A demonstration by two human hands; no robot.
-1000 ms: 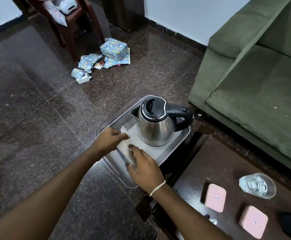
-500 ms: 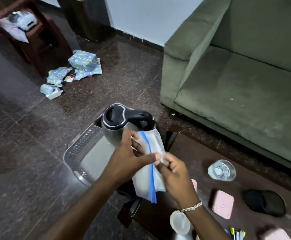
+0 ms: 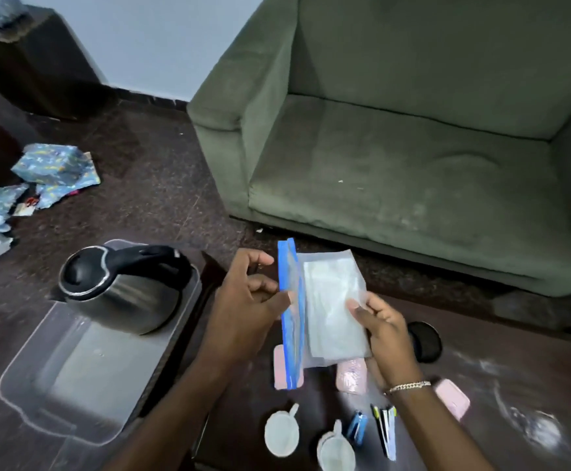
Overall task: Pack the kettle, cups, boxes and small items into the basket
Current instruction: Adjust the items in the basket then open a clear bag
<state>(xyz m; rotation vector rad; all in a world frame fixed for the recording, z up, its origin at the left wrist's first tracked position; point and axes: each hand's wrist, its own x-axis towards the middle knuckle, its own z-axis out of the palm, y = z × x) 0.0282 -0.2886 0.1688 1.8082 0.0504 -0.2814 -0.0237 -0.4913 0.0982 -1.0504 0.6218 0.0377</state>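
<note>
Both hands hold a clear zip bag (image 3: 324, 311) with a blue seal strip, above the dark table. My left hand (image 3: 246, 300) pinches the blue strip; my right hand (image 3: 382, 328) grips the bag's right edge. A steel kettle (image 3: 124, 287) with a black lid and handle stands in the clear plastic basket (image 3: 32, 379) on the floor to the left. On the table below the bag lie pink boxes (image 3: 352, 375), two white cups (image 3: 282, 433), a blue small item (image 3: 358, 426), pens (image 3: 387, 433) and another pink box (image 3: 452, 402).
A green sofa (image 3: 413, 147) fills the far right. Wrapped blue parcels (image 3: 46, 164) lie on the floor at left. A black round object (image 3: 428, 341) and a blurred clear glass (image 3: 538, 430) sit on the dark table (image 3: 515, 368).
My hands lifted the zip bag out of the basket and carried it right, over the table. The view swung right; the kettle stays in the basket.
</note>
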